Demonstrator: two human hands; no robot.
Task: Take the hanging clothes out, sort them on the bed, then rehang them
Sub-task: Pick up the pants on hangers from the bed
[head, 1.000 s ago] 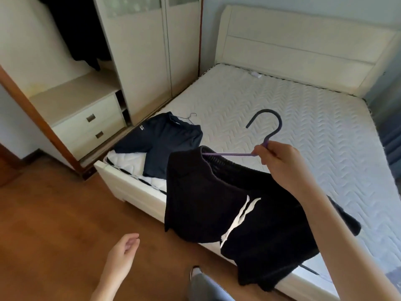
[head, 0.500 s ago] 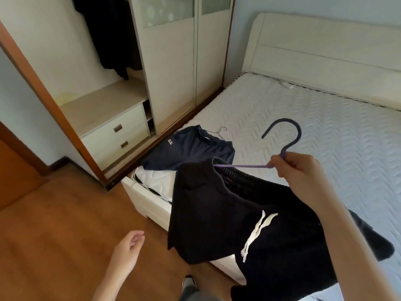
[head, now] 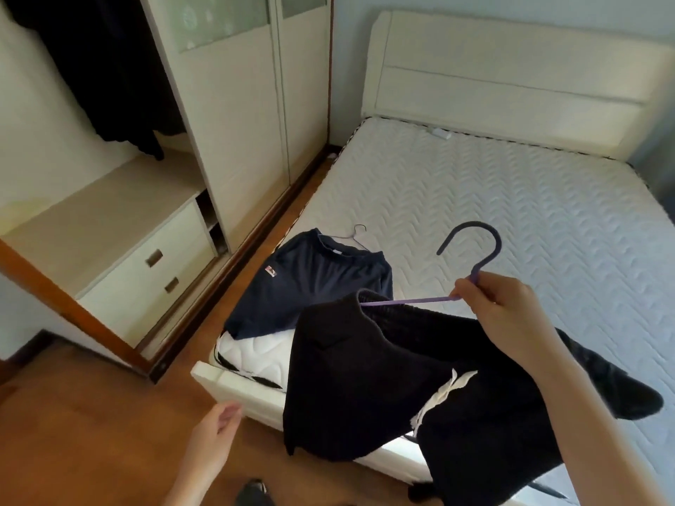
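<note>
Up front, left hand (head: 215, 438): low over the wooden floor (head: 91, 414), just short of the foot of the bed, palm turned inward, fingers loosely curled, holding nothing.
Right hand (head: 507, 312): raised over the near end of the mattress, forearm reaching in from the lower right. Thumb and fingers are pinched tight round the neck of a purple hanger (head: 472, 225), just under its hook.
Black garment (head: 365, 378): draped on the purple hanger, with a white mark on its front. It sags from the hanger's left arm across the footboard (head: 233, 381), and one end trails onto the mattress behind the forearm.
Navy garment (head: 314, 286): flat on the near left corner of the mattress (head: 511, 213), on a thin wire hanger (head: 359, 231) whose hook pokes out past the collar. Its near right edge is hidden behind the black garment.
Wardrobe (head: 233, 122): left of the bed, with its left bay open. Dark clothes (head: 109, 67) hang there above a pale shelf.
Drawers (head: 153, 272): two, both closed, beneath that shelf.
Far end: cream headboard (head: 511, 85) against the wall. A small white item (head: 440, 132) lies on the mattress just in front of it, too small to identify.
</note>
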